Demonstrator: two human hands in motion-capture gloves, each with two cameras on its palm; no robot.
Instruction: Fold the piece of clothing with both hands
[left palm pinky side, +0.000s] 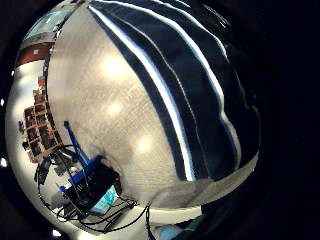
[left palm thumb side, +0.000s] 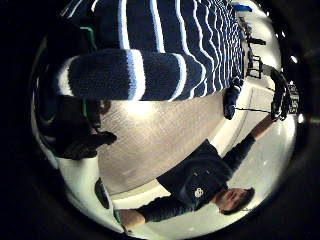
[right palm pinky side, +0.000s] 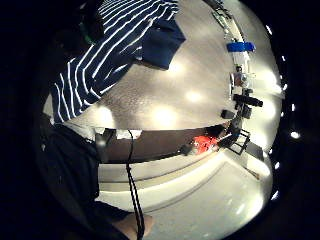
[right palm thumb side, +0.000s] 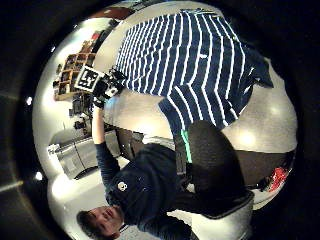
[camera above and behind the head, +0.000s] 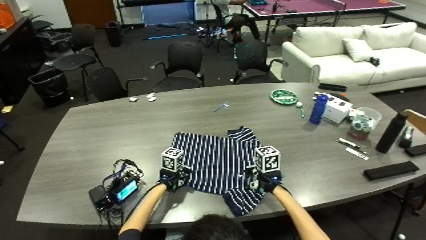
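The person's head (camera above and behind the head: 214, 229) sits lowest in view; beyond it the striped sweater (camera above and behind the head: 216, 162) lies on the desk (camera above and behind the head: 100, 132). Left hand (camera above and behind the head: 172, 179) and right hand (camera above and behind the head: 265, 181) pinch its side edges. Lift both evenly, keeping cloth taut.

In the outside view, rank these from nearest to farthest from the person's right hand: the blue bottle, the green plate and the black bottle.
1. Blue bottle, up the table to the right of the right hand.
2. Green plate, beyond the blue bottle, toward the far edge.
3. Black bottle, out at the table's right end.
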